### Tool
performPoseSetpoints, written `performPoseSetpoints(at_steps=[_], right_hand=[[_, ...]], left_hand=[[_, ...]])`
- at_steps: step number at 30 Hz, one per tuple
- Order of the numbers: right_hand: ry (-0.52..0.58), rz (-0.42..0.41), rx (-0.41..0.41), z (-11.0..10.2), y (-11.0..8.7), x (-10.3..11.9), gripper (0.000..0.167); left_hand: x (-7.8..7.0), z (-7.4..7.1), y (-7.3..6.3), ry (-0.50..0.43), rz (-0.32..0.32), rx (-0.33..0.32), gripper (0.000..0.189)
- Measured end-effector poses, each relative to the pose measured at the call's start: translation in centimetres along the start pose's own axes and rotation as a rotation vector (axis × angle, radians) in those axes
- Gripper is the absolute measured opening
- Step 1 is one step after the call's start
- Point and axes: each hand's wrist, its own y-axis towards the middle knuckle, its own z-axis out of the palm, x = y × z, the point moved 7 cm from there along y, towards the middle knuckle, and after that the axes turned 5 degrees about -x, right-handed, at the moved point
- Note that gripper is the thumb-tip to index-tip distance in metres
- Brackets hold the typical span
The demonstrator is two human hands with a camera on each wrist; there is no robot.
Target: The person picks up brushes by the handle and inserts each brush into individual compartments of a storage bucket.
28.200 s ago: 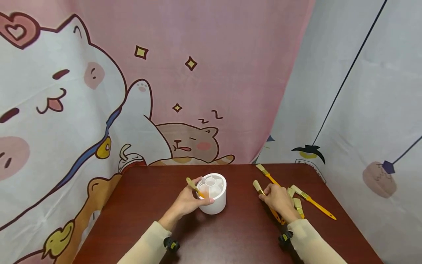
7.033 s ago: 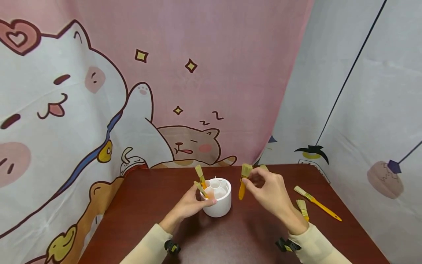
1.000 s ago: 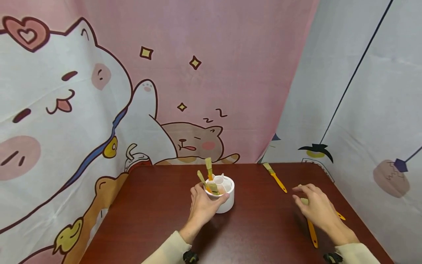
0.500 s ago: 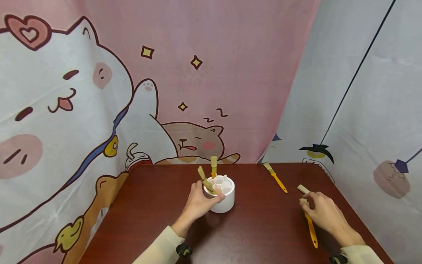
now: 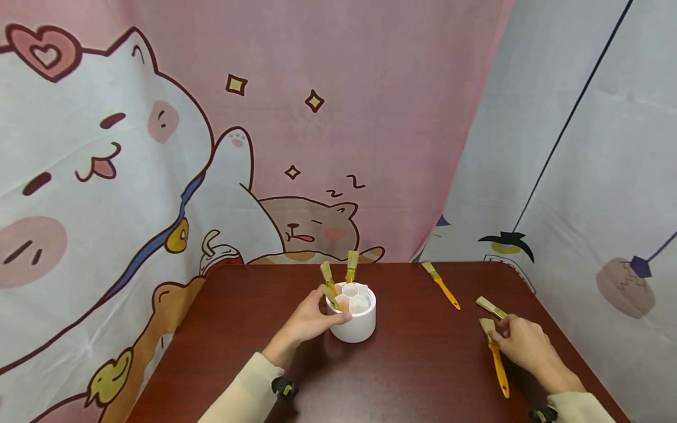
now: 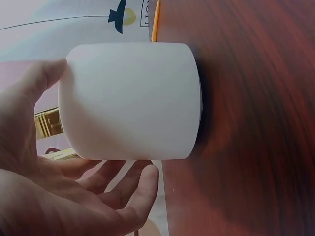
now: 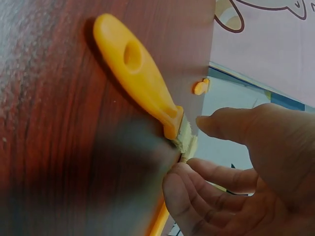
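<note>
Brush (image 5: 498, 359) lies on the table (image 5: 412, 376), just beside the right hand (image 5: 529, 349), its grip spread, thumb apart from fingers; probably light, stiff-handled, soft-bristled, best taken by the handle. The left hand (image 5: 307, 322) pinches the white pot (image 5: 355, 329).

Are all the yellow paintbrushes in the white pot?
No, one yellow paintbrush lies on the brown table near its far edge, well to the right of the white pot.

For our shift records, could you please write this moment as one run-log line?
left hand: holds white cup, three brushes inside | right hand: at nearest brush, no pinch visible | table: two other brushes
</note>
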Motion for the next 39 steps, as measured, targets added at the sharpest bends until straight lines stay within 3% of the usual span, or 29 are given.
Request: performPoseSetpoints(at_steps=[26, 39], right_hand=[[0.096, 0.075, 0.063, 1.7, 0.8, -0.4, 0.058], [0.103, 0.005, -0.027, 1.0, 0.5, 0.7, 0.032]], left_hand=[[-0.1, -0.2, -0.1, 0.002, -0.034, 0.037, 0.090], [-0.1, -0.3, 0.0, -0.003, -0.031, 0.042, 0.086]])
